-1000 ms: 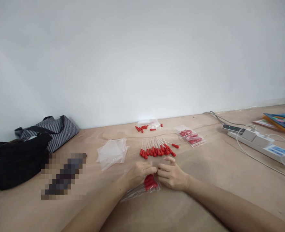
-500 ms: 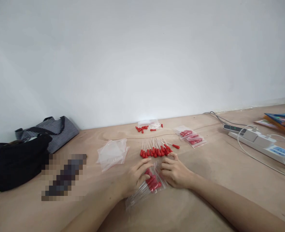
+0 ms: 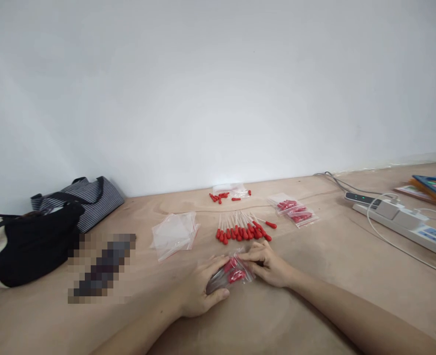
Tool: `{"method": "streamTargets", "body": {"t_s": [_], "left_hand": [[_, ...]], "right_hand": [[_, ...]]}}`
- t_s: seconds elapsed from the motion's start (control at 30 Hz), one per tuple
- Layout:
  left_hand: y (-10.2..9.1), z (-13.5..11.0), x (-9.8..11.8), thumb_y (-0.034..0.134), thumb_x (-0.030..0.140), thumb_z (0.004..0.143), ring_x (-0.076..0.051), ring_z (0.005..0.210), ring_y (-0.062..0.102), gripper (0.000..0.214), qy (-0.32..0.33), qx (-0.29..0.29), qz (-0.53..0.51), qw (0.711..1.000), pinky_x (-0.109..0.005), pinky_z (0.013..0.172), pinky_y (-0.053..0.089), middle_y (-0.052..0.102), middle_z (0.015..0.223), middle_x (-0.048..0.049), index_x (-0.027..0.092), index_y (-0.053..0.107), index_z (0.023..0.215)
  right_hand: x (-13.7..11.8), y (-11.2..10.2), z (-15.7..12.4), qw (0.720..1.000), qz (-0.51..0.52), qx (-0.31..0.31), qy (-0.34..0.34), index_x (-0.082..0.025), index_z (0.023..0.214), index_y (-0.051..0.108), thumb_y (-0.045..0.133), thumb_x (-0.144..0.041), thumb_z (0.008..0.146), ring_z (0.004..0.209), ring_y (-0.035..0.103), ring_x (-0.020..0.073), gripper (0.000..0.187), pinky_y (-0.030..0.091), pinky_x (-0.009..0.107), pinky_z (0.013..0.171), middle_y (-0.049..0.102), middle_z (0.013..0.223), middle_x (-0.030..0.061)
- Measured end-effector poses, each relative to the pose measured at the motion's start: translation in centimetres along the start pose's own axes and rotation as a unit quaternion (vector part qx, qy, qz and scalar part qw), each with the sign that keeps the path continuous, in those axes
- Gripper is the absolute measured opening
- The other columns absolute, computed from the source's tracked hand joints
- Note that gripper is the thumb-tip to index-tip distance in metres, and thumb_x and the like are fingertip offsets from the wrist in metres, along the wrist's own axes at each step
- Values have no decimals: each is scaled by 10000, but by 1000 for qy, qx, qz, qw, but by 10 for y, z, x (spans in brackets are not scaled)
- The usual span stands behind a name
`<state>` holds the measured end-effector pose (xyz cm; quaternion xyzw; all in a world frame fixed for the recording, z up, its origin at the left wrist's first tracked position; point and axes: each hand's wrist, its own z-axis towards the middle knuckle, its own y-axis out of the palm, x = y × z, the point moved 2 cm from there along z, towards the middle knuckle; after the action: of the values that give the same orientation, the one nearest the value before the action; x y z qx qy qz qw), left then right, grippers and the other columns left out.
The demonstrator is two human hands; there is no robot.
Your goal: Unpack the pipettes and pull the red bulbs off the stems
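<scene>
On the wooden tabletop (image 3: 314, 305) both my hands hold one clear zip bag (image 3: 230, 274) packed with red-bulbed droppers. My left hand (image 3: 199, 288) is wrapped around the bag's near end, thumb underneath. My right hand (image 3: 268, 261) pinches the bag's far, red-bulb end with its fingers curled. Just beyond the hands lies a row of loose droppers (image 3: 242, 228) with red bulbs toward me.
A pile of empty zip bags (image 3: 174, 233) lies to the left. Two filled bags (image 3: 294, 210) lie to the right, loose red bulbs (image 3: 225, 195) near the wall. Black and striped handbags (image 3: 36, 231) sit far left; a power strip (image 3: 399, 219) with cables and books (image 3: 434, 186) far right.
The bag was turned and lifted slightly off the table. My left hand slid down to grip its near end, and my right hand moved onto its far end.
</scene>
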<state>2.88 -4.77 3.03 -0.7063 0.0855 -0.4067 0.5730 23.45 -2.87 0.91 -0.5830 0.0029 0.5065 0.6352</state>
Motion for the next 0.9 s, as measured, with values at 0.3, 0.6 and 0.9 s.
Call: {"method": "streamTargets", "body": {"t_s": [0.3, 0.6, 0.9], "left_hand": [[0, 0, -4, 488, 366, 782, -228, 1195, 372, 528, 10, 24, -21, 999, -396, 992, 312, 416, 1308, -64, 225, 341, 1269], [2, -1, -5, 495, 380, 779, -231, 1195, 373, 518, -14, 25, -21, 999, -410, 987, 315, 429, 1300, -64, 225, 370, 1257], [2, 0, -5, 513, 390, 765, -242, 1208, 359, 507, -27, 21, -12, 999, -441, 1003, 284, 444, 1288, -70, 221, 414, 1232]], "right_hand": [[10, 2, 3, 999, 47, -4, 16, -291, 1143, 532, 357, -447, 857, 704, 493, 131, 370, 292, 314, 779, 643, 749, 1], [15, 2, 1, 997, 64, -19, 43, -269, 1196, 481, 524, -466, 759, 682, 465, 130, 481, 316, 308, 782, 606, 605, -34], [-9, 1, 2, 1000, 0, 9, 2, -257, 1027, 589, 618, -425, 685, 872, 509, 178, 382, 272, 346, 821, 607, 926, 33]]}}
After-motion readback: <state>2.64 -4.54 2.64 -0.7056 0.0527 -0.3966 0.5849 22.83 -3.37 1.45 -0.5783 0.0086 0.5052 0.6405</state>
